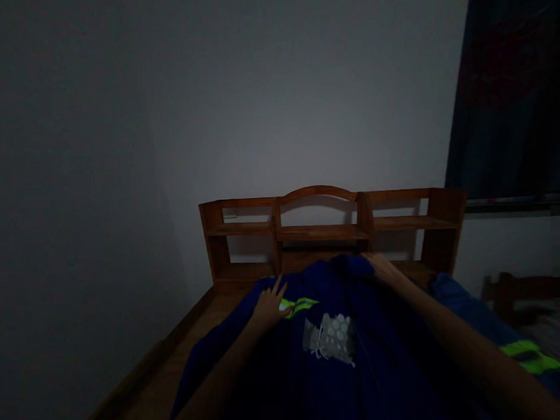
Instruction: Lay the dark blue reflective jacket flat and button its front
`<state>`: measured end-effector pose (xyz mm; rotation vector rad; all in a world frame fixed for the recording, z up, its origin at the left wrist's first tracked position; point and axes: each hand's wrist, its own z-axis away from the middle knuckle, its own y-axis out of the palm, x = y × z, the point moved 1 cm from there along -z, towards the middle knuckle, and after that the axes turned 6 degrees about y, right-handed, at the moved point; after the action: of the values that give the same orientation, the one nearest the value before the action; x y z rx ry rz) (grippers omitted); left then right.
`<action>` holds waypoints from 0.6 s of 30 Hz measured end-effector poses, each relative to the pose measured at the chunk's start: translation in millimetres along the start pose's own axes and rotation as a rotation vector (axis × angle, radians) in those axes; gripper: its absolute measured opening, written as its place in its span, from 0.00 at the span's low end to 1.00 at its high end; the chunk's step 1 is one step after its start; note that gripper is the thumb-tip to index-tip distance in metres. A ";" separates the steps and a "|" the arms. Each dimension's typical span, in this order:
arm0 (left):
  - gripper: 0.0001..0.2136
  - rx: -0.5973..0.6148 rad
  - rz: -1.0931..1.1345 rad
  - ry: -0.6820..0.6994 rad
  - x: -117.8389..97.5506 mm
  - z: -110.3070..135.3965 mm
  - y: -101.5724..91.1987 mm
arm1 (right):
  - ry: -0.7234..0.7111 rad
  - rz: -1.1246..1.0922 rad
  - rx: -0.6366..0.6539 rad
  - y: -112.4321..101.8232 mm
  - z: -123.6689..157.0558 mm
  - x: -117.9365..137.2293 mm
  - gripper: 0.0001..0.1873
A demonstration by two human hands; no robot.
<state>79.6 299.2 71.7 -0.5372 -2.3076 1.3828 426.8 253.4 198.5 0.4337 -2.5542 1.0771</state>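
Note:
A dark blue jacket (361, 367) with neon green stripes and a pale grey print on the chest lies spread over a wooden surface in dim light. My left hand (268, 306) rests flat on its left shoulder, fingers spread, beside a green stripe. My right hand (379, 266) lies on the collar at the top of the jacket; its fingers curl over the fabric edge and are partly hidden.
A wooden shelf unit (325, 233) with an arched middle stands against the pale wall just behind the jacket. The wooden surface (175, 363) shows at the left. A dark curtain (511, 101) hangs at the upper right.

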 end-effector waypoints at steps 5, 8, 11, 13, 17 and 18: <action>0.24 0.034 0.099 -0.215 -8.9 22.9 76.0 | -0.107 0.158 0.220 90.7 80.6 -27.8 0.21; 0.21 -0.113 0.199 -0.158 -36.0 13.1 69.3 | -0.116 0.289 0.145 104.8 103.0 -34.9 0.28; 0.33 -0.049 0.272 -0.061 -77.7 -1.4 61.3 | 0.021 0.374 0.092 110.3 114.5 -33.9 0.25; 0.36 0.071 0.245 -0.058 -101.4 -12.9 60.1 | 0.176 0.342 0.229 119.9 117.8 -34.7 0.27; 0.18 0.314 0.209 -0.151 -117.0 -36.7 62.2 | 0.348 0.243 0.491 149.5 119.1 -46.7 0.27; 0.14 0.344 0.218 -0.150 -115.5 -41.5 62.9 | 0.355 0.232 0.495 156.3 119.2 -50.8 0.25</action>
<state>206.6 298.3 17.9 -0.6051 -2.1001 1.9353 387.8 278.1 0.8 0.0459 -2.0486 1.7089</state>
